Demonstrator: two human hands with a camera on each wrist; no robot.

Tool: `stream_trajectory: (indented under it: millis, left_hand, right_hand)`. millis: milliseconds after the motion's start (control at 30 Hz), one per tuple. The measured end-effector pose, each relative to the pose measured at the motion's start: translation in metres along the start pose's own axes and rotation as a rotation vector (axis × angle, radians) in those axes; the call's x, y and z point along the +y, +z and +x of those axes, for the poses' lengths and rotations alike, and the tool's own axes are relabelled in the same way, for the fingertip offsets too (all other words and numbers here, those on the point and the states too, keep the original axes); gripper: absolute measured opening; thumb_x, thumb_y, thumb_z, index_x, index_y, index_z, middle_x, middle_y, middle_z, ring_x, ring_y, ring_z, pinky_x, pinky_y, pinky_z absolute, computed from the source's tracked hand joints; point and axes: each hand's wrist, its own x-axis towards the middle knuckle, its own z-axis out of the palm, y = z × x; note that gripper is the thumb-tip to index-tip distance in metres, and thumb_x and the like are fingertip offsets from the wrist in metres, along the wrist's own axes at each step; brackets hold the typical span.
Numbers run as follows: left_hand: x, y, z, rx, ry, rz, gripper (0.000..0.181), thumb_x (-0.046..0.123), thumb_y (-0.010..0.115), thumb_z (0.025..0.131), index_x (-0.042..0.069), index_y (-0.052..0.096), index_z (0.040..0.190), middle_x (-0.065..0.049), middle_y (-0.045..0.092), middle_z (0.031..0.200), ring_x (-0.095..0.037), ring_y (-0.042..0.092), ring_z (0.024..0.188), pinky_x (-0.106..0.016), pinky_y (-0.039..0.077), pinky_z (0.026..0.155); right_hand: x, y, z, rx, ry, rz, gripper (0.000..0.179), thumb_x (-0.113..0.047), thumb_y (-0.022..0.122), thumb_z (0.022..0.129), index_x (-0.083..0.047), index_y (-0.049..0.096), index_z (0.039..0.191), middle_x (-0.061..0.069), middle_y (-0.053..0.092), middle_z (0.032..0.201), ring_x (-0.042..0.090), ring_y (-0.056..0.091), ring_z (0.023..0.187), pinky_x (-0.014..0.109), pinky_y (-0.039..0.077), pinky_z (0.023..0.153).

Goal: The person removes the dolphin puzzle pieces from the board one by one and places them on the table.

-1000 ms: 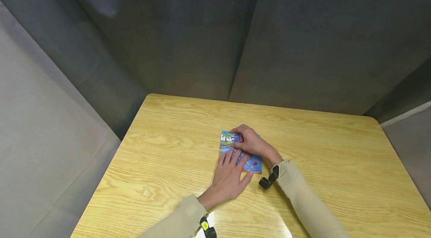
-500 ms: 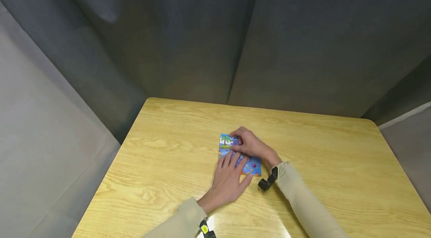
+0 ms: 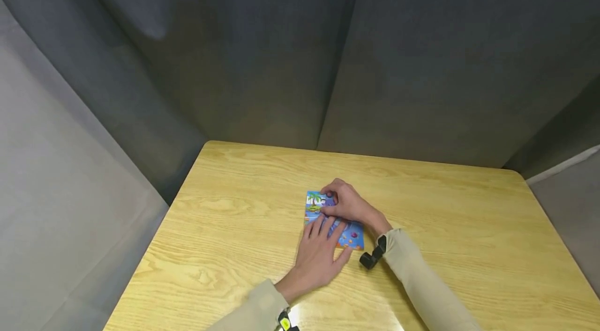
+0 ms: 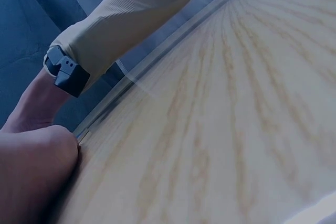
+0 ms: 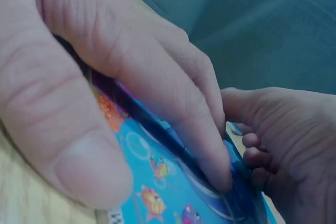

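Note:
A thin blue sea-scene picture board (image 3: 353, 236), printed with a palm tree and small fish, lies on the wooden table. My left hand (image 3: 319, 258) rests flat across its lower left part, fingers spread and thumb out near the front edge. Over the upper part, my right hand (image 3: 348, 203) bends its thumb and fingers down onto the picture. Up close in the right wrist view, left fingers (image 5: 178, 98) press on the fish print, with the right hand (image 5: 294, 140) just beyond, its lower fingers curled. Right fingertips are hidden there; I cannot tell whether they pinch anything.
The wooden table (image 3: 225, 227) runs under both arms. Grey curtains (image 3: 262, 60) stand behind its far edge, with lighter panels (image 3: 70, 190) at the sides. Each sleeve cuff carries a black wrist camera, the right one (image 3: 370, 258) close to the board's right corner.
The head view has tilted up slightly, so the table and hands sit lower in it. Both hands keep almost the same place on the board.

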Motion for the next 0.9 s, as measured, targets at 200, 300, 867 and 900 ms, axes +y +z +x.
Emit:
stream_trajectory:
  millis: [200,300,867,900]
  left_hand:
    - [0.002,-0.005,0.000,0.030,0.008,0.002,0.060,0.057,0.041,0.107,0.023,0.048,0.156,-0.006,0.043,0.160,-0.031,0.034,0.150,-0.051,0.031,0.117]
    - [0.001,-0.006,0.000,0.044,0.012,0.007,0.060,0.056,0.042,0.107,0.023,0.048,0.156,-0.006,0.042,0.161,-0.032,0.035,0.150,-0.051,0.032,0.117]
    - [-0.001,-0.004,0.001,0.062,0.030,-0.030,0.062,0.055,0.045,0.106,0.021,0.046,0.158,-0.009,0.042,0.161,-0.035,0.035,0.150,-0.054,0.033,0.116]
    - [0.000,-0.004,0.001,0.055,0.027,-0.031,0.062,0.055,0.044,0.107,0.021,0.045,0.159,-0.009,0.042,0.162,-0.035,0.034,0.150,-0.053,0.032,0.116]
  right_hand:
    - [0.004,-0.002,-0.003,0.055,-0.077,0.079,0.043,-0.024,0.086,0.085,-0.005,0.074,0.121,0.011,0.062,0.099,0.024,0.056,0.077,0.027,0.046,0.064]
    - [0.006,-0.005,-0.004,0.069,-0.108,0.105,0.041,-0.022,0.085,0.084,-0.006,0.074,0.121,0.011,0.063,0.100,0.027,0.058,0.078,0.027,0.047,0.065]
    - [0.026,-0.022,-0.020,0.138,-0.088,0.099,0.043,-0.015,0.086,0.081,-0.003,0.074,0.121,0.012,0.065,0.096,0.028,0.058,0.077,0.026,0.046,0.065]
    - [0.028,-0.023,-0.021,0.144,-0.083,0.098,0.043,-0.015,0.086,0.081,-0.003,0.074,0.121,0.012,0.065,0.097,0.028,0.058,0.077,0.026,0.046,0.065]
